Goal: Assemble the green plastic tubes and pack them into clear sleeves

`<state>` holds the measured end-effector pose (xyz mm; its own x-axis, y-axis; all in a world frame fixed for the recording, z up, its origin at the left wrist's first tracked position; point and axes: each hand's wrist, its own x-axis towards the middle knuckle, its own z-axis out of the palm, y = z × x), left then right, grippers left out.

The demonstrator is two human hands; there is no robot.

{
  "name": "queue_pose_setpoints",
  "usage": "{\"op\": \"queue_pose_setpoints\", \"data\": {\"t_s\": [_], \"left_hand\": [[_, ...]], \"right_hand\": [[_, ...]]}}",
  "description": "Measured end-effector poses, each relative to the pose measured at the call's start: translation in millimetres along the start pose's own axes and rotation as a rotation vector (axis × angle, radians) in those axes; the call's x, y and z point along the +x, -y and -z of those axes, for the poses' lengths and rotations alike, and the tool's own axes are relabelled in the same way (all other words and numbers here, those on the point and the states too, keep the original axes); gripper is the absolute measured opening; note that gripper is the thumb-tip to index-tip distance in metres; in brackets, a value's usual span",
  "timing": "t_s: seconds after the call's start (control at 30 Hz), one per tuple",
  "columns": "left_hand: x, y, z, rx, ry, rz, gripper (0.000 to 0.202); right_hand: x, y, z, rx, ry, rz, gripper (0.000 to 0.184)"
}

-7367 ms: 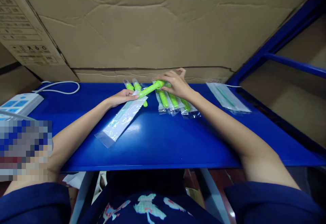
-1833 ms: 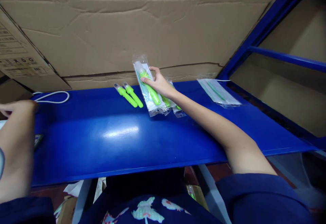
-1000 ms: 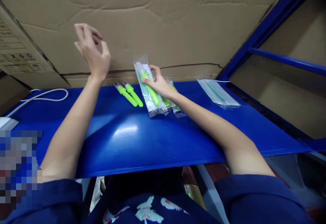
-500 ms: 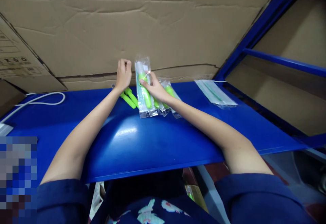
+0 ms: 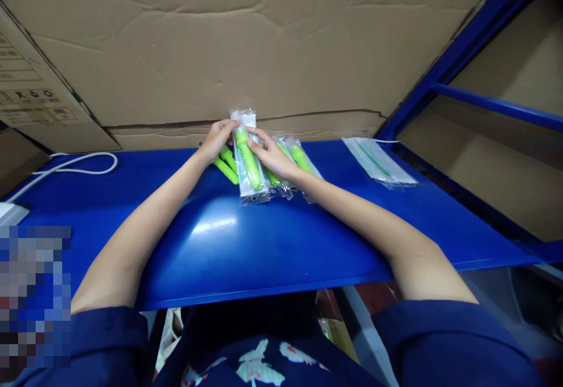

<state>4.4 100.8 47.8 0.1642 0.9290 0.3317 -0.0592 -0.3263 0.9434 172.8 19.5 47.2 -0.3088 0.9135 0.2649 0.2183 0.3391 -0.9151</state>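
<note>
A clear plastic packet (image 5: pixel 247 118) leans up in front of me, with a pale card and a bright green torch-shaped stick (image 5: pixel 250 164) with a whitish clear end. My left hand (image 5: pixel 219 139) has its fingers closed at the packet's upper left, by the stick's clear end. From the right, my right hand (image 5: pixel 273 157) grips the packet, thumb over the green stick. Beneath and right of it lie more packets (image 5: pixel 303 158) with similar green sticks, partly hidden by my right hand. Loose green sticks (image 5: pixel 226 170) rest below my left hand.
The blue table (image 5: pixel 264 246) meets a cardboard wall (image 5: pixel 264 53) at the back. Packaged face masks (image 5: pixel 379 161) lie to the right, near a blue metal frame (image 5: pixel 497 105). A white cable (image 5: pixel 88 164) loops at the left.
My left hand has come down and right, from beside the packet onto its upper end. My right hand keeps its hold. The view has shifted slightly.
</note>
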Motion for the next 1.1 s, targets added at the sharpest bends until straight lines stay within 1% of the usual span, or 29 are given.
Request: {"op": "queue_pose_setpoints", "data": {"t_s": [0.07, 0.17, 0.23, 0.3, 0.37, 0.4, 0.43, 0.47, 0.57, 0.7, 0.8, 0.93, 1.1], "left_hand": [[2.7, 0.2, 3.2, -0.047, -0.052, 0.027, 0.032], [5.9, -0.5, 7.3, -0.058, -0.128, 0.012, 0.02], [7.0, -0.6, 8.4, -0.048, -0.142, -0.013, 0.017], [8.1, -0.1, 8.3, -0.046, -0.15, -0.037, 0.018], [10.1, 1.2, 8.1, -0.052, -0.193, -0.071, 0.019], [11.6, 1.9, 8.7, -0.054, -0.226, -0.091, 0.02], [13.3, 2.6, 9.9, -0.055, -0.26, -0.111, 0.022], [15.2, 3.3, 12.0, -0.056, -0.292, -0.126, 0.025], [21.0, 5.4, 22.4, -0.069, -0.343, -0.148, 0.034], [25.9, 8.9, 36.1, -0.079, -0.338, -0.14, 0.044], [26.1, 11.1, 37.0, -0.084, -0.324, -0.134, 0.048], [23.2, 11.5, 28.9, -0.102, -0.293, -0.125, 0.053], [20.8, 10.9, 23.9, -0.131, -0.267, -0.117, 0.059]], "right_hand": [[-1.8, 1.0, 0.1, -0.057, 0.042, -0.013, 0.055], [-5.6, 1.3, -3.8, -0.074, 0.103, -0.014, 0.059], [-7.0, -0.7, -8.1, -0.036, 0.094, -0.04, 0.066], [-6.5, -4.9, -10.7, 0.012, 0.045, -0.07, 0.068], [-4.7, -9.7, -9.3, 0.042, 0.012, -0.069, 0.062], [-3.6, -11.6, -7.0, 0.048, 0.032, -0.071, 0.056], [-2.7, -12.5, -3.9, 0.048, 0.083, -0.081, 0.051], [-2.2, -12.2, -0.3, 0.043, 0.163, -0.104, 0.048], [-3.4, -4.0, 10.6, 0.028, 0.413, -0.197, 0.05], [-7.3, 10.6, 18.7, 0.058, 0.579, -0.23, 0.047], [-7.6, 12.9, 20.5, 0.068, 0.646, -0.232, 0.047], [-6.3, 10.6, 21.6, 0.022, 0.676, -0.224, 0.041], [-5.9, 10.0, 22.4, 0.019, 0.625, -0.163, 0.034]]}}
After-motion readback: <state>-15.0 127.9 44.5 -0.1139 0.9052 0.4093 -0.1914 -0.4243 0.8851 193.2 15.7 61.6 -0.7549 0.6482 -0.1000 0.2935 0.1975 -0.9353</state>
